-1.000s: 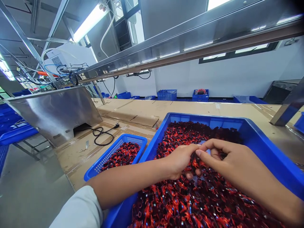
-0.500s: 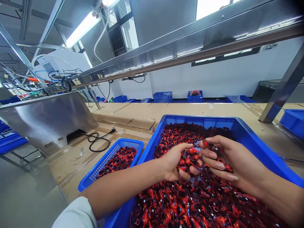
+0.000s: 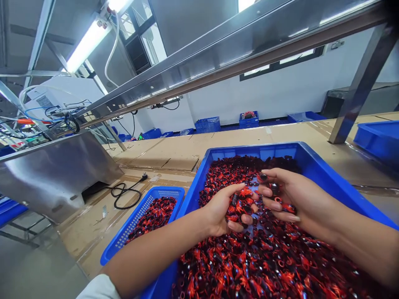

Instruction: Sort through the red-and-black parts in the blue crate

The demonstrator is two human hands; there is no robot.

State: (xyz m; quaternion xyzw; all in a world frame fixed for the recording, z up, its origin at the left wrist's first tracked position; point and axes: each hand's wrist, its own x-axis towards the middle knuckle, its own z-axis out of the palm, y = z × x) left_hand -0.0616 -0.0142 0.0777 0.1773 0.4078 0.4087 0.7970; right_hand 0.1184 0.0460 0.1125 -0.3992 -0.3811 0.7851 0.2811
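Observation:
Over a large blue bin (image 3: 199, 174) filled with small red-and-black parts (image 3: 230, 265), both hands are held close together. My left hand (image 3: 221, 211) cups a handful of the red-and-black parts (image 3: 239, 203), its fingers curled around them and its thumb on top. My right hand (image 3: 289, 199) has curled fingers with a few of the same parts in them; one black piece (image 3: 263, 177) sits between thumb and forefinger. A patch of the bin's bottom shows between and beneath the hands. The exact kind of the parts is too small to make out.
A smaller perforated blue basket (image 3: 124, 224) with similar parts stands left of the bin. Behind it a black power cord (image 3: 126, 195) lies coiled on the cardboard-covered table (image 3: 174, 151). A metal post (image 3: 358, 91) and another blue bin (image 3: 378, 139) stand at right.
The view has shifted and tilted a little. Both hands remain close together over the bin, with my right-hand fingers slightly repositioned around the parts.

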